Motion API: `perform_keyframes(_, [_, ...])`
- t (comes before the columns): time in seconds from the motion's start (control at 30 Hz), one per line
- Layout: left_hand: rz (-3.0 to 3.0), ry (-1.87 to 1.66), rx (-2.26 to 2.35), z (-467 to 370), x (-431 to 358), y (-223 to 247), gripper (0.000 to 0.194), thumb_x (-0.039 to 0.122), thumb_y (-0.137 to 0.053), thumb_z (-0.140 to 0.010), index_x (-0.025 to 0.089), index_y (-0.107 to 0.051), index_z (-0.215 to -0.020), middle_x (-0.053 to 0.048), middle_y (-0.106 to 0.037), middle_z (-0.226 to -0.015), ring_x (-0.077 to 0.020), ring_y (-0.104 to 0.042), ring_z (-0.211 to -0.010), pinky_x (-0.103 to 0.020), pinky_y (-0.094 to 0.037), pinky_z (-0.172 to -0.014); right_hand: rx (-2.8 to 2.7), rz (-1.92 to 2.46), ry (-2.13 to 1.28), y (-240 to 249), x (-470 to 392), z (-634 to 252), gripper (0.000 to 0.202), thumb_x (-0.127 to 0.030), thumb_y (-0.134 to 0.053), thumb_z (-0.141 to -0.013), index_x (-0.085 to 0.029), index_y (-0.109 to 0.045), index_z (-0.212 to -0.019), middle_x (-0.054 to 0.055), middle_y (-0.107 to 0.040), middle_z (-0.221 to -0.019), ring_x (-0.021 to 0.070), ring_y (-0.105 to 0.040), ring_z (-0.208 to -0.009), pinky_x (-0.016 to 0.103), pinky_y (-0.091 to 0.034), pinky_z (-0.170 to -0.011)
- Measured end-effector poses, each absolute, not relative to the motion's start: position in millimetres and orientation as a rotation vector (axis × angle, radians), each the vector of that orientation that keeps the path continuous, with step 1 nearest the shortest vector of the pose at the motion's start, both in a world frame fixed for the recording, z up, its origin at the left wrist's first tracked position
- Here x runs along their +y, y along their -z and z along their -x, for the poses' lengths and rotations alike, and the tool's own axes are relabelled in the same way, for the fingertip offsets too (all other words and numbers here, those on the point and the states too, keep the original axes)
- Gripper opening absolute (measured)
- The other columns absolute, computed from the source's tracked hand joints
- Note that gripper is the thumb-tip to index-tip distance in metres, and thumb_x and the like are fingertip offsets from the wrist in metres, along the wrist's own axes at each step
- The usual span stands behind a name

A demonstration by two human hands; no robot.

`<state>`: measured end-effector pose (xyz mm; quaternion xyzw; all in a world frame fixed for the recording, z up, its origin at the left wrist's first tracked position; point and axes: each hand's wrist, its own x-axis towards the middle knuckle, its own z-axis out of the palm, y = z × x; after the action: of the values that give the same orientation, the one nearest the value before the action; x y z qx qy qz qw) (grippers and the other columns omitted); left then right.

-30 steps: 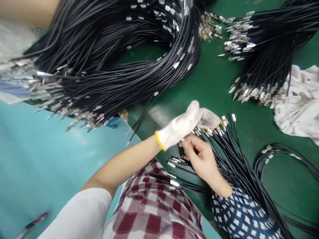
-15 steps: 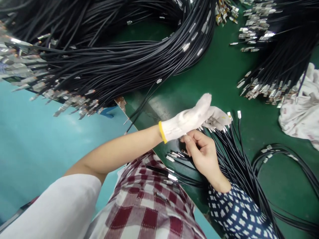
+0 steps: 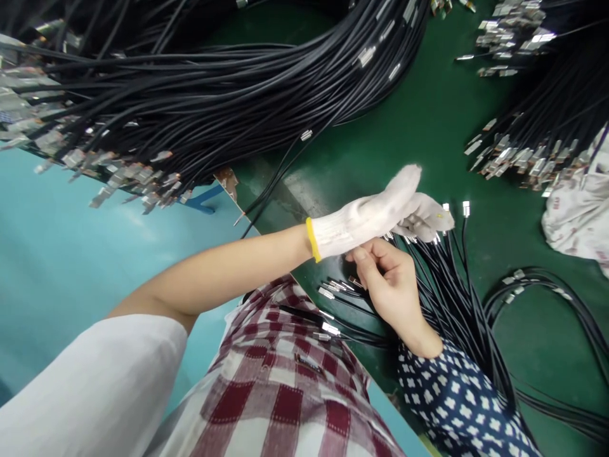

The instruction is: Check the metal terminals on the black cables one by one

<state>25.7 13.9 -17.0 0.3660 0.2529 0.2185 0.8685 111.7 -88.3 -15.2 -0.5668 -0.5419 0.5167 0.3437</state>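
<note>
My left hand point(image 3: 380, 212) wears a white knit glove with a yellow cuff point(image 3: 313, 240). Its thumb stands apart from its bent fingers, and I see nothing gripped between them. Beneath the gloved fingers lie the metal-tipped ends of a bundle of black cables point(image 3: 442, 279). My bare right hand point(image 3: 392, 279), below a dark blue patterned sleeve point(image 3: 461, 393), is closed in a pinch at the lower edge of the glove's palm. What sits between thumb and forefinger is hidden.
A large curved bundle of black cables point(image 3: 228, 89) fills the upper left, its metal ends jutting past the table edge. More cables point(image 3: 561, 95) lie upper right beside a crumpled white cloth point(image 3: 575, 216). A cable coil point(image 3: 518, 285) rests on the green table point(image 3: 404, 120).
The camera view has shifted slightly. Both hands keep nearly the same pose, with the right fingertips still pinched against the underside of the glove.
</note>
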Motion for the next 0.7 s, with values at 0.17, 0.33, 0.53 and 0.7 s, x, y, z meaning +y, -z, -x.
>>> perform_keyframes(0.17, [-0.770, -0.487, 0.485, -24.0, 13.0, 20.8, 0.082, 0.055, -0.005, -0.103, 0.009, -0.073, -0.101, -0.009, -0.074, -0.093, -0.0164, -0.068, -0.089, -0.032, -0.051, -0.095, -1.404, 1.475, -1.336, 13.3, -88.9, -110.0, 0.022, -0.027, -0.056, -0.095, -0.018, -0.062, -0.075, -0.005, -0.045, -0.054, 0.0108, -0.041, -0.049, 0.024, -0.031, -0.049])
perform_keyframes(0.33, [-0.764, -0.486, 0.560, -23.6, 11.7, 15.9, 0.076, 0.046, -0.007, -0.105, 0.010, -0.072, -0.091, -0.009, -0.072, -0.090, -0.0182, -0.067, -0.086, -0.038, -0.049, -0.096, -1.399, 1.488, -1.321, 13.0, -88.8, -109.3, 0.022, -0.027, -0.057, -0.095, -0.018, -0.062, -0.075, -0.005, -0.047, -0.056, 0.0109, -0.043, -0.051, 0.024, -0.032, -0.050])
perform_keyframes(0.53, [-0.688, -0.486, 0.555, -21.3, 9.3, 9.2, 0.067, 0.053, -0.021, -0.104, 0.011, -0.071, -0.085, -0.007, -0.071, -0.084, -0.0152, -0.064, -0.079, -0.031, -0.051, -0.090, -1.415, 1.429, -1.374, 15.1, -88.0, -114.2, 0.023, -0.030, -0.057, -0.096, -0.018, -0.065, -0.079, -0.005, -0.049, -0.057, 0.0106, -0.042, -0.051, 0.025, -0.034, -0.052])
perform_keyframes(0.7, [-0.584, -0.531, 0.519, -16.2, 10.2, 12.8, 0.065, 0.064, -0.033, -0.098, 0.014, -0.072, -0.088, -0.008, -0.073, -0.086, -0.0151, -0.067, -0.082, -0.027, -0.053, -0.087, -1.399, 1.358, -1.434, 18.4, -90.0, -118.0, 0.024, -0.035, -0.055, -0.100, -0.018, -0.066, -0.087, -0.007, -0.047, -0.055, 0.0101, -0.043, -0.051, 0.024, -0.037, -0.054])
